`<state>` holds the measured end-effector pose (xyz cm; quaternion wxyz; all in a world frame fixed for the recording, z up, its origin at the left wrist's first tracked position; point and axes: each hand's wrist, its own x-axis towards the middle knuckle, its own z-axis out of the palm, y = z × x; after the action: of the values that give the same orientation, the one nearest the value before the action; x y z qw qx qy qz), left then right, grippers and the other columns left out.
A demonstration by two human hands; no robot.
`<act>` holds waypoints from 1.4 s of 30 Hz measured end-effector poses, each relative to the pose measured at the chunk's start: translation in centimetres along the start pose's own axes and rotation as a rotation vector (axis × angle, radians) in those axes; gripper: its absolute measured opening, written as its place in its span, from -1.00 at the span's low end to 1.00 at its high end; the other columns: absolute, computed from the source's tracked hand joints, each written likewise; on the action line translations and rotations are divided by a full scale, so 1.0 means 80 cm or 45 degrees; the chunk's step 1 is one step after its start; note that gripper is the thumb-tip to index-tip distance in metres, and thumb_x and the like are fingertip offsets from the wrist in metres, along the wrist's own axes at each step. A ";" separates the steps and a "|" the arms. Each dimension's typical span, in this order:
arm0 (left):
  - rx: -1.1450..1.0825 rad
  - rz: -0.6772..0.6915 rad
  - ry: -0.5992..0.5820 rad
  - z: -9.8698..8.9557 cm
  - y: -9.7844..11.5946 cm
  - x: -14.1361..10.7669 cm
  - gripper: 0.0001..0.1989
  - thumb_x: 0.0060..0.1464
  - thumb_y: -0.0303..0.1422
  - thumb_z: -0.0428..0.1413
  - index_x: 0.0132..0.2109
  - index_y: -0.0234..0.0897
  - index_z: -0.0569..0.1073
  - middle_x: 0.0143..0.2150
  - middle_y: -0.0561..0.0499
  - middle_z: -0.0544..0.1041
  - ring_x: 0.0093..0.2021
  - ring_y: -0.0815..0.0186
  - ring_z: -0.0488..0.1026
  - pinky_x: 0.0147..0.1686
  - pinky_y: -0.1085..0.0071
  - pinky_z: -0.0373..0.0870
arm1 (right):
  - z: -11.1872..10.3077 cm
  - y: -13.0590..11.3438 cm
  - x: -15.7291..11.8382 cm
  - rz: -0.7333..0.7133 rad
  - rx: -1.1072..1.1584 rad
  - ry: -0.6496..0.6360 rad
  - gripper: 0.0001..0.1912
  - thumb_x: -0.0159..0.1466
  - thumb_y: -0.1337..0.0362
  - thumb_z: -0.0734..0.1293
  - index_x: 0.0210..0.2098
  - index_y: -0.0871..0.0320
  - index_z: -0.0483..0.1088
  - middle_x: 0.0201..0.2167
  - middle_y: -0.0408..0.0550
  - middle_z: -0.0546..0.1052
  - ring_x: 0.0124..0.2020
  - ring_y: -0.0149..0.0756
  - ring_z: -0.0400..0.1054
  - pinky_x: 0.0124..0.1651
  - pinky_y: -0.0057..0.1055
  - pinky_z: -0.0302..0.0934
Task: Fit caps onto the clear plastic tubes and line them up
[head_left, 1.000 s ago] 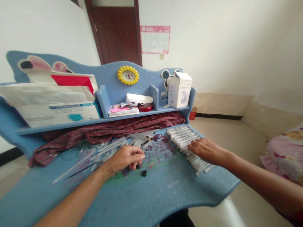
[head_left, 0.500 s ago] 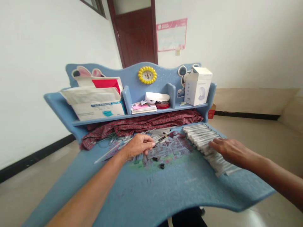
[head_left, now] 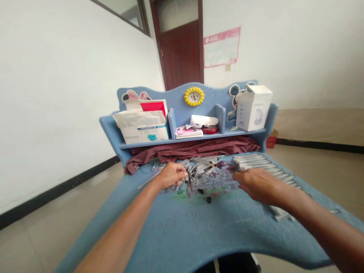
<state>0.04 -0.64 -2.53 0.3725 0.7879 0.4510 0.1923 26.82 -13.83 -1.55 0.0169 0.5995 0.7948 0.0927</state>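
A red item (head_left: 153,107) is seen in an open carton (head_left: 145,132) beyond the left hand (head_left: 172,176); the contents of a white box (head_left: 251,112) beyond the right hand (head_left: 256,185) are hidden. Slim, pale, dark-ended pens (head_left: 256,161) are lined up beside the right hand, partly blocked by it; loose pens (head_left: 203,168) are strewn beside the left. Both grips are drawn narrow; whether anything is held cannot be told.
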 end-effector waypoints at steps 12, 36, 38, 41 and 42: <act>0.212 -0.068 0.205 -0.014 -0.046 -0.014 -0.86 -0.13 -0.35 -0.03 -0.47 -0.33 0.37 -0.67 0.14 0.32 -0.69 0.44 0.27 -0.65 0.54 0.15 | 0.001 -0.081 0.142 -0.079 0.186 -0.087 -0.71 0.08 0.37 0.20 -0.22 0.17 0.43 -0.26 0.14 0.51 -0.19 -0.08 0.39 -0.24 -0.31 0.21; 0.565 0.145 0.311 -0.001 -0.052 -0.011 -0.80 -0.10 -0.33 0.00 -0.57 -0.28 0.40 -0.68 0.11 0.27 -0.60 0.41 0.20 -0.58 0.52 -0.05 | 0.072 -0.047 0.163 0.327 0.092 0.132 -0.72 0.22 0.23 0.15 -0.12 0.17 0.31 -0.31 0.12 0.50 -0.22 -0.14 0.40 -0.25 -0.35 0.19; 0.571 0.149 0.308 -0.001 -0.051 -0.011 -0.80 -0.09 -0.33 -0.01 -0.57 -0.28 0.39 -0.67 0.12 0.26 -0.60 0.42 0.20 -0.58 0.52 -0.05 | 0.072 -0.049 0.164 0.316 0.074 0.132 -0.73 0.23 0.24 0.12 -0.14 0.18 0.31 -0.33 0.12 0.50 -0.24 -0.14 0.41 -0.26 -0.34 0.20; 0.564 0.137 0.317 -0.001 -0.049 -0.012 -0.81 -0.09 -0.34 -0.01 -0.58 -0.28 0.38 -0.67 0.12 0.26 -0.60 0.41 0.20 -0.58 0.52 -0.05 | 0.071 -0.052 0.164 0.310 0.067 0.135 -0.74 0.24 0.29 0.10 -0.15 0.20 0.32 -0.34 0.14 0.49 -0.25 -0.14 0.41 -0.25 -0.32 0.19; 0.558 0.135 0.316 -0.001 -0.048 -0.012 -0.81 -0.10 -0.33 -0.01 -0.58 -0.28 0.39 -0.68 0.12 0.26 -0.60 0.41 0.20 -0.58 0.51 -0.05 | 0.071 -0.053 0.163 0.308 0.066 0.137 -0.74 0.23 0.31 0.09 -0.16 0.21 0.33 -0.34 0.15 0.49 -0.25 -0.14 0.40 -0.24 -0.31 0.19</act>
<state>-2.71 -0.23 -5.34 0.1241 0.8428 0.4822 0.2043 19.89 -1.78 -6.71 -0.0524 0.6853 0.7187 0.1053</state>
